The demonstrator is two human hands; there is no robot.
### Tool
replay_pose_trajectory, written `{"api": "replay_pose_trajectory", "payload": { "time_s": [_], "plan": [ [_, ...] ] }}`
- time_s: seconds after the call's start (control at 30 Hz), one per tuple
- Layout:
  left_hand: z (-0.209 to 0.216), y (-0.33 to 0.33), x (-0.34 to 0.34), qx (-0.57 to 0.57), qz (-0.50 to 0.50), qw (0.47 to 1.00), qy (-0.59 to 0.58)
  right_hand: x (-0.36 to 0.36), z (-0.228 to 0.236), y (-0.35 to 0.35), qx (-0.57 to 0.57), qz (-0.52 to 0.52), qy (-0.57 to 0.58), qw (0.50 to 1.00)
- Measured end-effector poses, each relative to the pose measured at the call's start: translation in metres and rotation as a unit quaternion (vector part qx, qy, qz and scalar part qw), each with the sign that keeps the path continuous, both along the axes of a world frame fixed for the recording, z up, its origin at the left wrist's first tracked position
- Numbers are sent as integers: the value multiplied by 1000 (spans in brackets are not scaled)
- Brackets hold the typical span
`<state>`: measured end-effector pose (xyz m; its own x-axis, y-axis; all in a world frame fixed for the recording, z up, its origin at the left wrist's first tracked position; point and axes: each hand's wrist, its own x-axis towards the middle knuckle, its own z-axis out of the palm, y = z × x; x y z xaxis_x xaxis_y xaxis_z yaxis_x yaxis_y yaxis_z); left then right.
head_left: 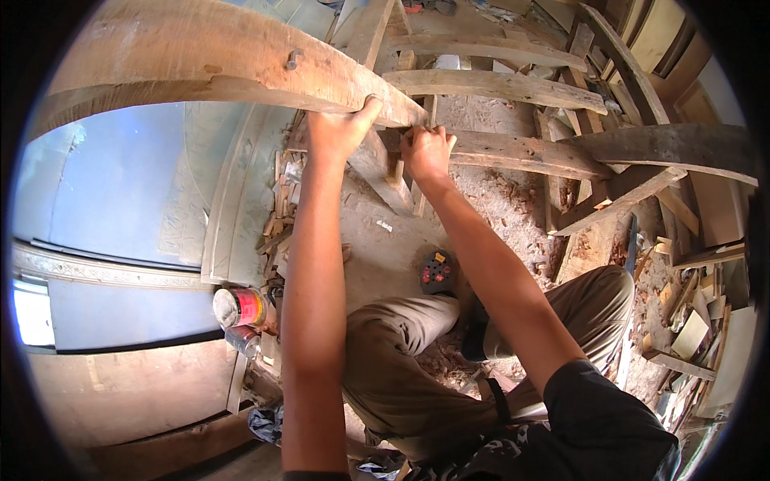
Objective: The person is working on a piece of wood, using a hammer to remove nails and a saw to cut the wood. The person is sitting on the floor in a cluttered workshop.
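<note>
Wooden beam (216, 60) | hands (338, 135) at one end | both arms (315, 289) outstretched forward

Bright, cool light is filling a round, dark-cornered view.
White glare is burning out a gap (34, 313) at far left, and a bluish sheen is washing over the blue panel (120, 176); warmer light is catching the timber beam (200, 52) while its lower edge is falling into shade, the fisheye is bending outlying lines, and scraps (497, 12) along the floor's (377, 256) far edge are looking soft.
</note>
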<state>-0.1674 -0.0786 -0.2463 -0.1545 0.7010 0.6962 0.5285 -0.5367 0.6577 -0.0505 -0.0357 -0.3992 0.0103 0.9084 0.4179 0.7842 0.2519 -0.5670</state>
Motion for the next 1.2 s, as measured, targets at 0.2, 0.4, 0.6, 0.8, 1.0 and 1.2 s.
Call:
{"api": "replay_pose_trajectory", "payload": {
  "time_s": [0.2,0.4,0.6,0.8,1.0,1.2],
  "plan": [
    [0,1,0,7,-1,1000,-2,-8,0,1,7,-16,0,1000],
    [0,1,-1,-7,0,1000,7,-5,0,3,-12,0,3,1000],
    [4,-3,-1,-29,25,999,33,2,-4,4,-2,14,17,1000],
    [-2,-1,-3,-16,1,999,28,16,-4,1,11,16,50,999],
    [-10,11,-10,50,32,997,56,51,14,-3,-13,-78,51,996],
    [-13,14,-12,51,32,996,72,28,7,-16,7,-15,-8,1000]
  ]
}}
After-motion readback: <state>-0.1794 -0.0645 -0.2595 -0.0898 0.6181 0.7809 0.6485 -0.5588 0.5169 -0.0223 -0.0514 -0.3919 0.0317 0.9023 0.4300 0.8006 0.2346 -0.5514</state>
